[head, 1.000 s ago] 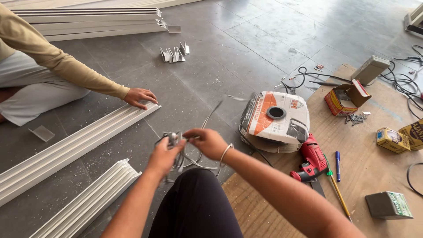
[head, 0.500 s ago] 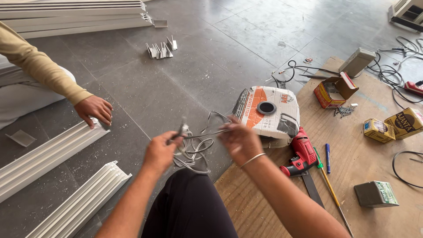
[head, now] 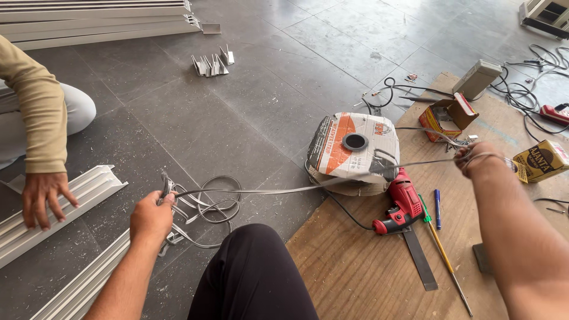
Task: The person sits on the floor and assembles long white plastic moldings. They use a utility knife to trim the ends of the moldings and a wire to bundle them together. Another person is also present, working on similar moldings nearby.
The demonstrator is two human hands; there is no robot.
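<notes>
Both hands, left hand (head: 151, 216) and right hand (head: 474, 159), pinch a grey strap (head: 278, 190) taut above dark floor tiles (head: 237, 112) and a plywood board (head: 361, 266).

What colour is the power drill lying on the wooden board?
Red with a black grip, seen in the head view: power drill.

Beside the white and orange wrapped coil (head: 354, 151) with its dark round centre lies a red and black drill (head: 400, 204). Right of the drill sit a blue pen (head: 437, 208) and a yellow-handled tool (head: 441, 252) on the brown wooden board (head: 355, 266). Beyond the coil stands a yellow and red carton (head: 446, 116). Left of the coil, a grey strip (head: 267, 190) crosses the dark grey floor tiles (head: 237, 106).
</notes>
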